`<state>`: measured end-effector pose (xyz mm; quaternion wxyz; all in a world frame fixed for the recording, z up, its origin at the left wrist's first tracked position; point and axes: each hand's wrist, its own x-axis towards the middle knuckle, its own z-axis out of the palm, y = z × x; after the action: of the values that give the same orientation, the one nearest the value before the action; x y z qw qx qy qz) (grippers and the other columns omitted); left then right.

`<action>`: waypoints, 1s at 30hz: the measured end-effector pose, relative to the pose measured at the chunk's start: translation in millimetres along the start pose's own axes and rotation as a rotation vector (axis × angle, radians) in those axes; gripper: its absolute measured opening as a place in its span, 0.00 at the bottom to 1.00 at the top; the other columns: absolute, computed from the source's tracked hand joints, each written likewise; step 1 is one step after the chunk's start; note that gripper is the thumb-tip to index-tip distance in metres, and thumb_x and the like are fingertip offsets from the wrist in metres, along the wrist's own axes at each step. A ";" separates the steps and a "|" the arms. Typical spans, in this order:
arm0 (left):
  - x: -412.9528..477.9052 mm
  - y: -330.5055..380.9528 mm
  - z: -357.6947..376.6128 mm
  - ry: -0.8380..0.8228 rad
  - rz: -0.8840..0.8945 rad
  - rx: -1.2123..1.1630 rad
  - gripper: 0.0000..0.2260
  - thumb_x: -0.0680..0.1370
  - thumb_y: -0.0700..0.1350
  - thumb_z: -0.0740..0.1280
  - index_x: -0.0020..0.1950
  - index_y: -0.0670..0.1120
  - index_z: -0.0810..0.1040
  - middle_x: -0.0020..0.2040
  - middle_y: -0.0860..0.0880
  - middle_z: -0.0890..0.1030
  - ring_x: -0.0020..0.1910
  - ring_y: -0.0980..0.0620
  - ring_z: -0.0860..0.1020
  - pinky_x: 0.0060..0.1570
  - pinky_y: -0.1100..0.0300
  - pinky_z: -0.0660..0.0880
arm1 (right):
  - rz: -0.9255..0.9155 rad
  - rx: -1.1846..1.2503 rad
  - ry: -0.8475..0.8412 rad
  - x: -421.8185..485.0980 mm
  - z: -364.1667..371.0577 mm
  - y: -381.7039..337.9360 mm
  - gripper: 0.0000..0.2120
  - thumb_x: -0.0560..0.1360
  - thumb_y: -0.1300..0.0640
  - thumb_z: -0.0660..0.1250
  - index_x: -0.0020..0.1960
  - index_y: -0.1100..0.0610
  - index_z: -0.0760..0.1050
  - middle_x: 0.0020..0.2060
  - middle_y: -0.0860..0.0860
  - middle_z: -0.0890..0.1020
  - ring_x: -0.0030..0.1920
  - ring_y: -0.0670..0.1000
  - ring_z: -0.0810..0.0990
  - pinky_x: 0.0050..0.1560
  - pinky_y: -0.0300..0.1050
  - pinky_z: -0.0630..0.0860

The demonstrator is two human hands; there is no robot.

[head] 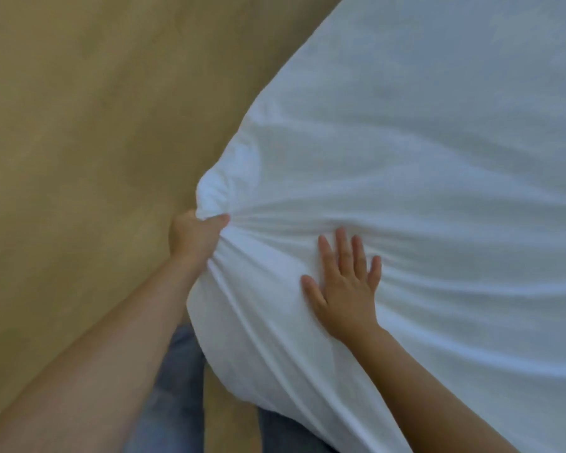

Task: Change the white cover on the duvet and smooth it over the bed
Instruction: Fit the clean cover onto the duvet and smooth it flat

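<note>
**White cover**: laid over the bed, one corner overhanging the tan floor.
**Left grip**: curled tight round the bunched corner, and creases fan out from it across the cloth.
**Right grip**: fingers spread and pressed flat on the cover near that corner, probably to pin the filling while the corner is drawn taut. The duvet itself is hidden.
**Smoothing:** judged unfinished.

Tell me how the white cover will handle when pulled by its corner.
Probably floppy: the cover gathers into tight folds where the left hand grips its corner. Likely soft and padded, since it puffs out beside the flat right hand. A pull seems to travel far: creases run from the grip across the surface.
</note>
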<state>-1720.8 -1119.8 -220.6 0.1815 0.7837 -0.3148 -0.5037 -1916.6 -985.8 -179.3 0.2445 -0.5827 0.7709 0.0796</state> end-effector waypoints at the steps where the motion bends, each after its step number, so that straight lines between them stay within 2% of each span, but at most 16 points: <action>1: 8.7 -2.8 7.6 -0.038 -0.033 0.021 0.07 0.69 0.46 0.74 0.42 0.47 0.78 0.46 0.45 0.82 0.45 0.44 0.80 0.47 0.51 0.77 | 0.022 -0.029 -0.011 5.7 1.3 -1.0 0.33 0.77 0.38 0.51 0.77 0.47 0.45 0.77 0.49 0.41 0.76 0.53 0.38 0.69 0.55 0.31; 2: 15.8 -5.9 14.4 -0.092 -0.074 0.043 0.09 0.70 0.47 0.74 0.46 0.46 0.78 0.49 0.44 0.82 0.46 0.44 0.80 0.49 0.51 0.76 | 0.040 -0.042 -0.017 10.2 1.3 -1.9 0.32 0.77 0.39 0.51 0.77 0.48 0.47 0.77 0.49 0.44 0.76 0.54 0.39 0.69 0.56 0.32; 4: 25.9 -8.5 22.3 -0.212 -0.138 0.187 0.21 0.72 0.51 0.73 0.59 0.41 0.76 0.60 0.41 0.78 0.55 0.42 0.77 0.55 0.51 0.75 | 0.076 -0.014 -0.007 16.4 -3.7 -3.8 0.33 0.74 0.39 0.51 0.77 0.49 0.53 0.77 0.51 0.50 0.77 0.57 0.45 0.70 0.59 0.37; 6: 31.6 0.1 22.1 -0.322 -0.114 0.364 0.32 0.74 0.54 0.70 0.71 0.38 0.65 0.69 0.41 0.70 0.66 0.41 0.70 0.60 0.52 0.69 | 0.138 0.017 0.026 22.0 -10.9 -6.6 0.34 0.73 0.39 0.50 0.75 0.51 0.59 0.76 0.53 0.56 0.76 0.59 0.51 0.71 0.63 0.45; 7: 35.2 7.7 20.2 -0.379 -0.090 0.416 0.34 0.74 0.54 0.69 0.73 0.38 0.62 0.72 0.41 0.66 0.68 0.41 0.68 0.61 0.53 0.67 | 0.192 0.025 0.035 26.0 -14.6 -9.7 0.34 0.72 0.38 0.49 0.75 0.51 0.58 0.76 0.53 0.56 0.76 0.59 0.52 0.71 0.64 0.46; 11: 50.4 48.7 5.9 -0.647 -0.072 0.614 0.32 0.77 0.52 0.66 0.74 0.39 0.59 0.72 0.41 0.65 0.69 0.43 0.67 0.58 0.56 0.66 | 0.469 0.134 0.035 48.4 -22.9 -28.2 0.33 0.78 0.40 0.57 0.77 0.48 0.49 0.77 0.52 0.46 0.76 0.56 0.43 0.72 0.60 0.42; 16: 68.6 113.3 6.2 -0.757 0.056 0.774 0.25 0.78 0.47 0.64 0.70 0.35 0.64 0.58 0.40 0.74 0.56 0.42 0.73 0.51 0.55 0.68 | 0.714 0.350 0.047 77.8 -44.5 -51.5 0.35 0.77 0.38 0.56 0.77 0.45 0.43 0.77 0.48 0.40 0.76 0.53 0.39 0.71 0.63 0.43; 17: 70.1 129.9 16.1 -0.772 0.093 0.793 0.24 0.79 0.47 0.63 0.70 0.36 0.65 0.60 0.41 0.73 0.57 0.44 0.73 0.51 0.56 0.67 | 0.745 0.399 0.061 85.7 -50.8 -50.9 0.36 0.76 0.38 0.56 0.77 0.44 0.43 0.77 0.47 0.40 0.76 0.52 0.39 0.71 0.64 0.44; 21: 69.1 201.4 76.9 -0.826 0.289 0.865 0.23 0.80 0.49 0.62 0.71 0.40 0.64 0.66 0.43 0.70 0.58 0.47 0.71 0.51 0.60 0.65 | 0.777 0.531 0.114 121.0 -76.9 -35.3 0.37 0.76 0.37 0.57 0.77 0.43 0.41 0.77 0.47 0.39 0.76 0.52 0.39 0.71 0.65 0.45; 24: 68.3 259.4 131.2 -0.838 0.447 0.958 0.23 0.79 0.50 0.62 0.71 0.40 0.64 0.66 0.42 0.70 0.57 0.47 0.72 0.50 0.60 0.66 | 0.808 0.600 0.128 148.1 -98.4 -14.2 0.37 0.76 0.36 0.56 0.77 0.44 0.40 0.76 0.46 0.38 0.76 0.52 0.38 0.71 0.65 0.46; 27: 69.4 322.4 195.8 -0.816 0.589 1.031 0.23 0.79 0.51 0.62 0.70 0.41 0.65 0.66 0.43 0.71 0.61 0.44 0.72 0.53 0.58 0.67 | 0.833 0.668 0.160 186.1 -125.0 15.1 0.36 0.76 0.36 0.55 0.76 0.43 0.39 0.76 0.46 0.38 0.76 0.52 0.38 0.70 0.66 0.44; 30: 70.5 378.6 262.5 -0.796 0.696 1.098 0.22 0.79 0.52 0.62 0.69 0.43 0.67 0.66 0.44 0.71 0.60 0.45 0.72 0.53 0.57 0.68 | 0.851 0.705 0.196 232.9 -154.3 52.4 0.36 0.77 0.36 0.54 0.76 0.43 0.38 0.76 0.46 0.37 0.75 0.52 0.36 0.70 0.67 0.42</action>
<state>-2055.0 -1437.5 -152.4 -0.2133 0.3762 -0.7907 -0.4333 -2056.4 -1232.7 -163.2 0.2980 -0.1079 0.9372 -0.1457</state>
